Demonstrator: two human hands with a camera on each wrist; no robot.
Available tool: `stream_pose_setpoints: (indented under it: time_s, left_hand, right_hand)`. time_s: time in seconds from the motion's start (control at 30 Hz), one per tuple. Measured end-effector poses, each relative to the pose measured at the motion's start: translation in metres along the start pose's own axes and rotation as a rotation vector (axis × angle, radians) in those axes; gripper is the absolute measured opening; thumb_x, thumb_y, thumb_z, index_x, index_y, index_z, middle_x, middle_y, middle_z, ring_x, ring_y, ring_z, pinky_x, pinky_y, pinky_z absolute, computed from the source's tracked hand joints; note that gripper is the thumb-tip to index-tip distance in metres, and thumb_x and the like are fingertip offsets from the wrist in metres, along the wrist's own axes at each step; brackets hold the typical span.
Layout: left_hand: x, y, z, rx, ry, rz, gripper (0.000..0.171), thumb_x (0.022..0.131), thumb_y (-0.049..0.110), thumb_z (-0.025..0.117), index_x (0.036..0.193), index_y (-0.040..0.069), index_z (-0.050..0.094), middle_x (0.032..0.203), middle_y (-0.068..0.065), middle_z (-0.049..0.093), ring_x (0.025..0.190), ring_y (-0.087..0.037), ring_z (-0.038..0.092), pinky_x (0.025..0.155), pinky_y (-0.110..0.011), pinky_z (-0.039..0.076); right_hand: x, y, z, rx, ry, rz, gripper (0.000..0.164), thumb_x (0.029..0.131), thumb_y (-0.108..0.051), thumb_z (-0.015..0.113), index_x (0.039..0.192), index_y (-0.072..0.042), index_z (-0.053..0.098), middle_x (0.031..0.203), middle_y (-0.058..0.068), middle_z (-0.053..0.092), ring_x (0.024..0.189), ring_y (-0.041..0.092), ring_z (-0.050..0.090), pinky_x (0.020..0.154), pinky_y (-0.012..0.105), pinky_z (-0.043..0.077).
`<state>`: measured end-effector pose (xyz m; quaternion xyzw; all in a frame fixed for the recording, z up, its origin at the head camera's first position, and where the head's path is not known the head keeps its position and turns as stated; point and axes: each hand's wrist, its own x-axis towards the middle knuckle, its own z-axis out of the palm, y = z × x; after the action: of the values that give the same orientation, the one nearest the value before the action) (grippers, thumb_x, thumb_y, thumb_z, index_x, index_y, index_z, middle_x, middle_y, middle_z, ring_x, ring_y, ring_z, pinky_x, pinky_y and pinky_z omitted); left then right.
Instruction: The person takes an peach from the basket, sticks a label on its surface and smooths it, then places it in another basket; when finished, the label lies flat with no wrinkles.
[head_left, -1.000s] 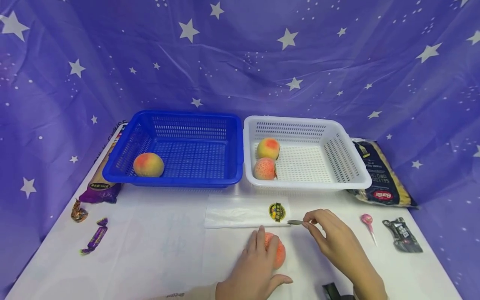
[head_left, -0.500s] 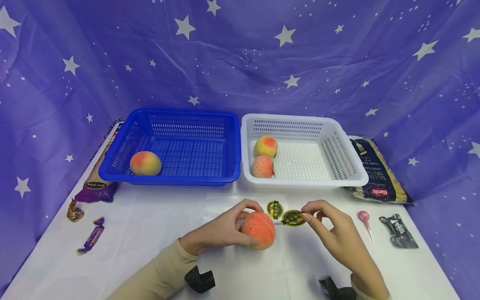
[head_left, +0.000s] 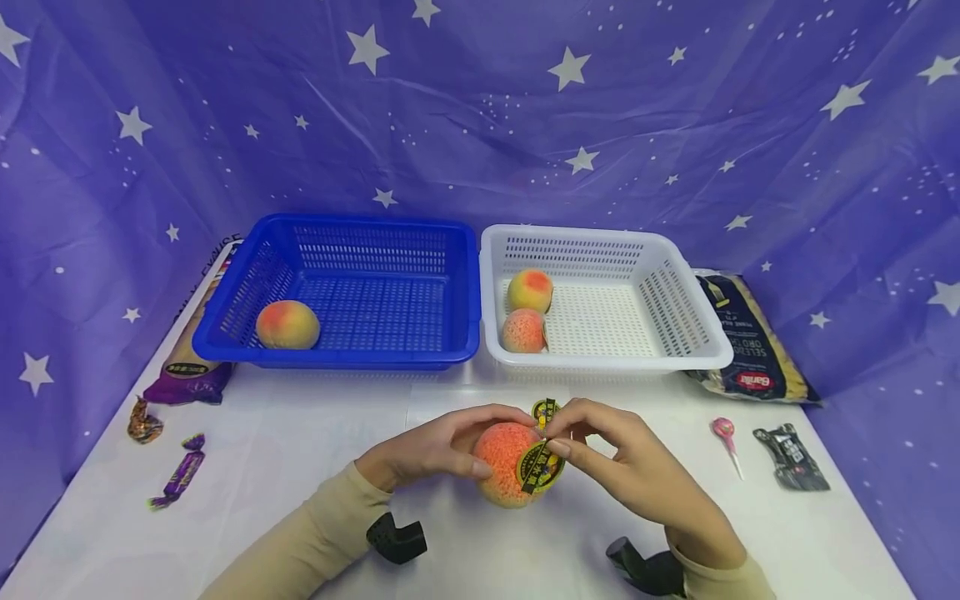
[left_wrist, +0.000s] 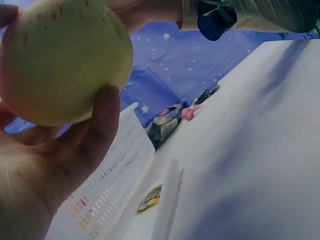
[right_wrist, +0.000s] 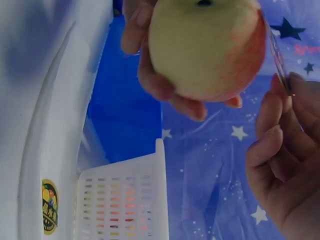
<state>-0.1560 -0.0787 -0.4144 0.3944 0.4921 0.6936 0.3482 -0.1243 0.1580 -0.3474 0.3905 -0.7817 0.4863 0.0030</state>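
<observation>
My left hand (head_left: 423, 454) holds a red-speckled apple (head_left: 498, 458) above the table, thumb on the near side and fingers round the far side. Its pale yellow-green underside (left_wrist: 65, 65) shows in the left wrist view. My right hand (head_left: 633, 458) pinches the edge of an oval black-and-yellow sticker (head_left: 542, 468) between thumb and fingertips. The sticker lies up against the apple's right side; in the right wrist view its thin edge (right_wrist: 278, 55) stands along the red skin. Behind the hands lies a white sticker strip (head_left: 435, 402) with another oval sticker (head_left: 543, 411), partly hidden by the right fingers.
A blue basket (head_left: 337, 358) holds one peach (head_left: 288, 325). The white basket (head_left: 622, 362) beside it holds a yellow-red peach (head_left: 530, 291) and a speckled fruit (head_left: 523, 331). Wrapped candies (head_left: 182, 473) lie left; a lollipop (head_left: 724, 433) and black packet (head_left: 792, 457) lie right. Bags flank the baskets.
My left hand has gone from resting over the apple to gripping and lifting it. My right hand has brought the sticker leftward from the strip onto the apple's side.
</observation>
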Motion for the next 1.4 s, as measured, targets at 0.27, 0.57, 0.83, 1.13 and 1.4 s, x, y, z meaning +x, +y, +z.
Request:
stream_pose_setpoints:
  time_s: [0.27, 0.57, 0.83, 1.13, 1.4]
  left_hand:
    - [-0.001, -0.001, 0.002, -0.043, -0.023, -0.066, 0.071, 0.081, 0.031, 0.055, 0.139, 0.02, 0.017, 0.135, -0.008, 0.038, 0.12, -0.023, 0.042, 0.095, -0.037, 0.038]
    - [0.0, 0.006, 0.013, 0.034, -0.026, -0.015, 0.067, 0.083, 0.022, 0.039, 0.142, 0.014, 0.007, 0.137, -0.019, 0.035, 0.121, -0.017, 0.041, 0.099, -0.03, 0.033]
    - [0.003, 0.021, 0.028, 0.069, 0.05, 0.024, 0.068, 0.083, 0.026, 0.035, 0.141, 0.014, -0.001, 0.132, -0.014, 0.039, 0.117, -0.014, 0.044, 0.097, -0.027, 0.035]
    - [0.0, 0.023, 0.023, 0.087, 0.12, 0.006, 0.068, 0.086, 0.033, 0.037, 0.14, 0.017, 0.0, 0.129, -0.011, 0.042, 0.111, -0.016, 0.048, 0.093, -0.029, 0.039]
    - [-0.002, 0.017, 0.013, 0.094, 0.133, 0.043, 0.066, 0.089, 0.035, 0.039, 0.14, 0.02, 0.001, 0.13, -0.013, 0.041, 0.112, -0.021, 0.047, 0.092, -0.033, 0.04]
  right_hand:
    - [0.005, 0.002, 0.013, -0.123, 0.033, -0.046, 0.025, 0.08, -0.002, 0.063, 0.099, -0.017, 0.057, 0.087, -0.011, 0.057, 0.073, 0.002, 0.048, 0.062, 0.016, 0.04]
    - [0.008, -0.005, 0.024, -0.205, 0.141, -0.127, 0.028, 0.075, 0.002, 0.066, 0.097, -0.013, 0.057, 0.091, -0.005, 0.055, 0.076, 0.003, 0.047, 0.062, 0.013, 0.039]
    - [0.012, -0.016, 0.027, -0.288, 0.283, -0.242, 0.025, 0.071, 0.005, 0.068, 0.091, -0.008, 0.062, 0.092, 0.003, 0.058, 0.085, 0.012, 0.051, 0.069, 0.014, 0.04]
    - [0.01, -0.027, 0.025, -0.287, 0.22, -0.18, 0.035, 0.067, 0.002, 0.071, 0.1, -0.008, 0.063, 0.099, 0.004, 0.058, 0.092, 0.016, 0.05, 0.077, 0.014, 0.04]
    - [0.004, -0.015, 0.029, -0.183, 0.2, -0.082, 0.042, 0.065, -0.003, 0.074, 0.105, -0.012, 0.062, 0.105, 0.004, 0.056, 0.097, 0.017, 0.049, 0.064, 0.02, 0.041]
